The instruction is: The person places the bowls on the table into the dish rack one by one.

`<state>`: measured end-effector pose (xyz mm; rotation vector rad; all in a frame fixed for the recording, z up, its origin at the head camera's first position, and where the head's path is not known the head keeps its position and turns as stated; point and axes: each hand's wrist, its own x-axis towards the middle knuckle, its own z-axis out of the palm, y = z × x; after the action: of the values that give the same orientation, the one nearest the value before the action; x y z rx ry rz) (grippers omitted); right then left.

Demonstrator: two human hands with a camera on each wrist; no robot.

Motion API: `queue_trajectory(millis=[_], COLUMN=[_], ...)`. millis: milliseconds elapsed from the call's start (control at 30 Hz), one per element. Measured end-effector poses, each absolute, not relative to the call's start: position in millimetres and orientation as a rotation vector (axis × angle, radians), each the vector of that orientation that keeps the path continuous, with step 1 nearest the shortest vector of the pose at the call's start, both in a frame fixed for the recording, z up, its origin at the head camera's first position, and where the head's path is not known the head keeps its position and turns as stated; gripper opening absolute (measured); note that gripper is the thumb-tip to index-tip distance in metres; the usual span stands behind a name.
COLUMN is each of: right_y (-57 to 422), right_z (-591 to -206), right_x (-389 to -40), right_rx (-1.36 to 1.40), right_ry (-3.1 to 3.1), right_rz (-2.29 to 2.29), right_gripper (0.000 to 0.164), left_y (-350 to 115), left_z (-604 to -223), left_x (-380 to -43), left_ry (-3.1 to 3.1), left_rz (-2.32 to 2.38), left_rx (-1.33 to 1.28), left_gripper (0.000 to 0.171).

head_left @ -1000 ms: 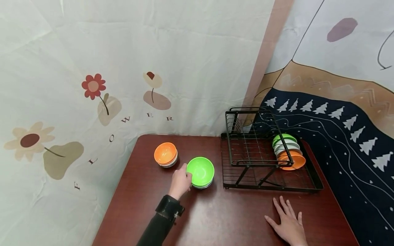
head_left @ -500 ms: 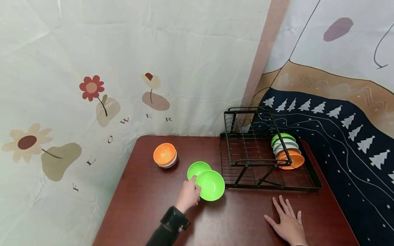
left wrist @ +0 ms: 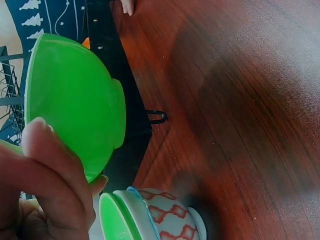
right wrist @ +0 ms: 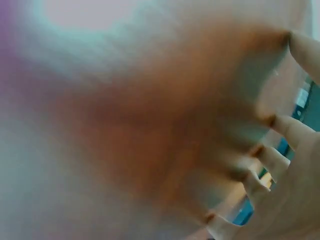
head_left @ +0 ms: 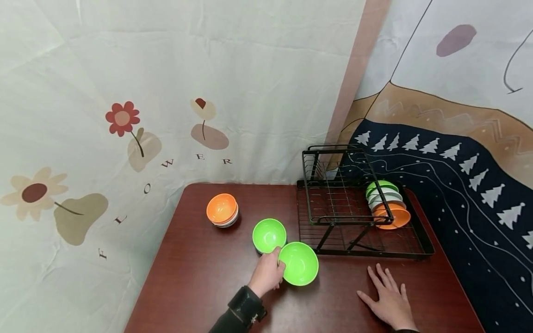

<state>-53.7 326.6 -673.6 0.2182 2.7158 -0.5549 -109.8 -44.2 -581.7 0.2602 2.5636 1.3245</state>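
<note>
Holding hand: the left hand [head_left: 266, 274] has its grip clamped on the left rim of a green bowl [head_left: 300, 264].
Held bowl: one, above the worktop [head_left: 200, 286], foot facing down and apart from the wood, just beside the middle stack [head_left: 269, 235] and near the rack's front corner.
Handling: probably light and stiff; the glossy wall could slip. Plastic or ceramic, I cannot tell, so it may be breakable.
Where to hold: the rim looks best, thumb on one side of the wall and fingers on the other; the foot could take a supporting palm.
Resting hand: the right hand [head_left: 389, 305] lies on the worktop in front of the rack, fingers spread apart, holding nothing.
Middle stack: at least three bowls, green on top, then white, with a red-patterned bowl [left wrist: 170, 212] lowest; tight nesting blurs the exact count.
Orange-topped stack: one orange bowl [head_left: 221, 208] over at least one pale bowl; the rest is hidden.
Rack: one black rack [head_left: 374, 253], two levels.
Racked bowls: a leaning row [head_left: 393, 198] at the right side, at least four: one green, two white, one orange; overlap may hide more.
</note>
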Motion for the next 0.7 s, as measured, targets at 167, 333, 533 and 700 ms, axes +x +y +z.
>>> queue_trajectory(millis=[167,333,533,700], right_y=[305,249,189,164], right_z=[-653,-637,-630,-631], right_x=[-60,-53,-61,-71], right_rx=[0.299,0.290,0.284,0.381], right_ry=[2.767,2.648,2.166,2.151], right_rz=[-0.719,-1.516,-1.964,-1.905], right_gripper=[0.088,0.048,0.052,0.055], left_y=[-42,-38,-29,-25], left_z=[-582,-584,-590,-593], left_x=[-107,-105,-100,-97], left_ry=[2.537,2.523,2.510,2.538], left_rz=[1.314,1.331,1.294,1.258], left_rx=[0.267,0.294,0.353,0.349], left_gripper=[0.050,0.041,0.032,0.036])
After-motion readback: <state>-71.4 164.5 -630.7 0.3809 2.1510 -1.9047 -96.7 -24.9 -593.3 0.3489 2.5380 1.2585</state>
